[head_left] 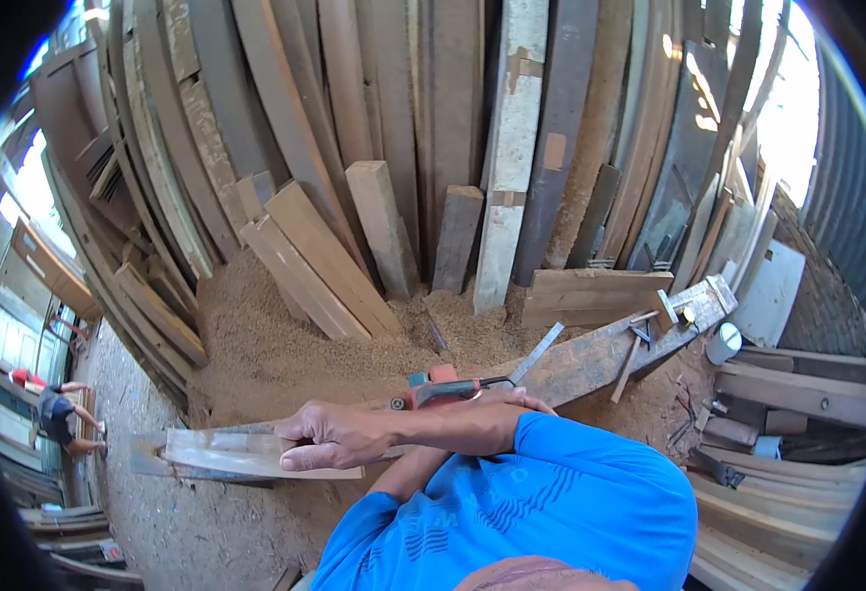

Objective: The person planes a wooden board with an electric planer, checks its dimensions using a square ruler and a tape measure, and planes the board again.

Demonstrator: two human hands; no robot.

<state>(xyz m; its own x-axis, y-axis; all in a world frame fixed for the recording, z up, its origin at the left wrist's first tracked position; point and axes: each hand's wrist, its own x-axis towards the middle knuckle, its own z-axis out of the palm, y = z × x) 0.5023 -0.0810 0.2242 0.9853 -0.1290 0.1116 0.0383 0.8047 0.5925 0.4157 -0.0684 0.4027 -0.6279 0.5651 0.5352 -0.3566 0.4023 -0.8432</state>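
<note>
Pale board (221,450) lies lengthwise left to right, nearest the right hand (327,435)

It is at the left end of the counter (591,366), its right part under the right hand. Those fingers are curled, but whether they clamp the board I cannot tell. Forearms cross; the left hand (529,398) is farther right, near the red power tool (445,393), its grip hidden.

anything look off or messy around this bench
Mainly the sawdust: it lies thick over the ground and around the feet of the leaning timber, more like a drift than a light scatter. The tall whitish board also looks worn, with its pale coating missing in brown patches. I can't see any clear breakage.
</note>
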